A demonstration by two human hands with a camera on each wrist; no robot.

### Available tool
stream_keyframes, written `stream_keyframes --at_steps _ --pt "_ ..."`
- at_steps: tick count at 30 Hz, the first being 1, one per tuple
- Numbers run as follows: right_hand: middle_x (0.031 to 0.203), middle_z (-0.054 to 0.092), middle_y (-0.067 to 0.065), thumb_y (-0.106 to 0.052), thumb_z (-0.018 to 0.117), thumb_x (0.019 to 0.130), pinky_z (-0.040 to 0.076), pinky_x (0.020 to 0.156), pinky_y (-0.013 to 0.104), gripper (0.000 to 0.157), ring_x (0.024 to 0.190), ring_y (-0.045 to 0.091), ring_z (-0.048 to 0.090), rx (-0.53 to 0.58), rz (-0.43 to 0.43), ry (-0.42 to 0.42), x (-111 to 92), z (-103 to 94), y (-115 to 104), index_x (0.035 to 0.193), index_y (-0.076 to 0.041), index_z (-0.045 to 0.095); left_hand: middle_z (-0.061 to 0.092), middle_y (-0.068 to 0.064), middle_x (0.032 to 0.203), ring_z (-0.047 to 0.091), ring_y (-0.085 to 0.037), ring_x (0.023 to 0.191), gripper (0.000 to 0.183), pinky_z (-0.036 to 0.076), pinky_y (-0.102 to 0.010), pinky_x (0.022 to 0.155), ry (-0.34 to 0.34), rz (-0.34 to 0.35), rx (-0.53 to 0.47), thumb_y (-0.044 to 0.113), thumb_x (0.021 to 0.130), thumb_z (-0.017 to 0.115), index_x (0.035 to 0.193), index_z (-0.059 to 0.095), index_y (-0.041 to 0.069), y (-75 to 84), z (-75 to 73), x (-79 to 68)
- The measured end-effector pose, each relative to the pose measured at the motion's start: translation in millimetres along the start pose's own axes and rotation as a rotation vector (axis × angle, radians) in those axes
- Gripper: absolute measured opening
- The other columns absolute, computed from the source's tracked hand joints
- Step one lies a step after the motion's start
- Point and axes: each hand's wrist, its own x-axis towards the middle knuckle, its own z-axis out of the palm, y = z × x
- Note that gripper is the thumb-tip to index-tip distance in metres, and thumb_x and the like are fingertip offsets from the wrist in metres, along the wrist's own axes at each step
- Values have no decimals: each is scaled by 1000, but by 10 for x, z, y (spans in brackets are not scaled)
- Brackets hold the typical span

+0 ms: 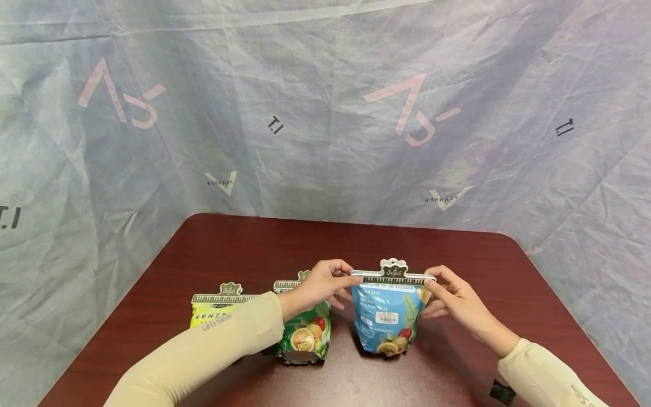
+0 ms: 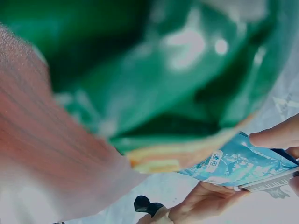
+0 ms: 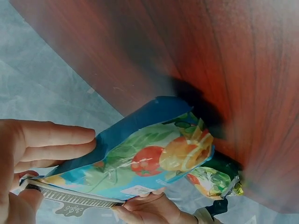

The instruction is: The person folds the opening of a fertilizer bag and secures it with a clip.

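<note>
A blue bag (image 1: 387, 319) printed with fruit and vegetables stands upright, its top closed by a long white and dark bag clip (image 1: 394, 275). My left hand (image 1: 325, 282) pinches the clip's left end between thumb and fingers. At the opposite end, my right hand (image 1: 452, 294) grips the clip and the bag's top corner, thumb in front. The right wrist view shows the bag's side (image 3: 149, 156), with fingers of the right hand (image 3: 51, 149) straight along its back. Under my left wrist stands a green bag (image 1: 305, 334), which fills much of the left wrist view.
A yellow bag (image 1: 218, 310) with a similar clip stands at the left, partly hidden by my left sleeve (image 1: 203, 350). The dark red wooden table (image 1: 407, 243) ends at a grey printed cloth (image 1: 325, 141). A small black object (image 1: 502, 392) shows by my right sleeve.
</note>
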Motion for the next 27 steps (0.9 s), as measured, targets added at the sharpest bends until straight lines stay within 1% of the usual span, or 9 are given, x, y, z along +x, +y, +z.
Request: stream_keyframes --at_steps 3,6,8,12,15,20,24,27 --pt "78 54 26 -16 41 99 49 59 55 21 67 50 59 11 22 1 -11 -3 -14 116 -4 39 65 -9 87 66 -32 69 25 49 -53 57 -6 -16 -14 24 83 69 93 59 3 13 11 -5" --pt "80 50 24 -18 42 99 48 60 57 22 67 51 59 20 55 10 -24 -9 -26 116 -5 39 65 -8 90 65 -37 73 24 50 -52 56 -5 -37 -26 23 83 68 92 59 2 20 26 -6" --pt "80 50 23 -19 42 99 48 61 57 22 67 50 60 28 75 11 -32 -15 -31 116 -6 40 66 -8 90 65 -39 73 23 49 -52 55 -5 -54 -37 21 84 67 93 59 2 20 37 -5" --pt "80 54 21 -19 42 99 47 61 59 21 67 50 60 55 96 -12 -37 -30 -38 115 -6 40 66 -9 90 66 -35 69 23 49 -52 55 -5 -85 -55 20 84 67 93 58 1 18 50 -1" --pt "82 56 19 -19 41 99 46 61 60 20 66 49 60 76 104 -34 -35 -42 -47 115 -7 41 66 -9 92 66 -33 68 25 51 -48 54 -5 -104 -65 21 84 67 94 58 0 13 53 3" --pt "81 54 17 -21 41 99 45 63 61 21 65 47 61 100 146 -50 -38 -63 -62 116 -7 41 64 -10 95 66 -35 71 27 52 -43 51 -12 -133 -79 22 84 67 97 58 0 7 66 9" --pt "76 54 15 -22 41 99 45 64 62 22 64 43 63 133 187 -65 -41 -77 -62 116 -8 41 64 -9 98 66 -36 70 27 52 -43 51 -21 -158 -83 22 84 67 97 58 -1 -2 76 12" --pt "76 56 14 -22 41 99 45 65 62 18 64 41 64 159 211 -84 -45 -92 -57 114 -12 43 64 -9 99 66 -33 67 26 52 -44 51 -31 -175 -84 22 85 66 97 59 0 -4 84 14"
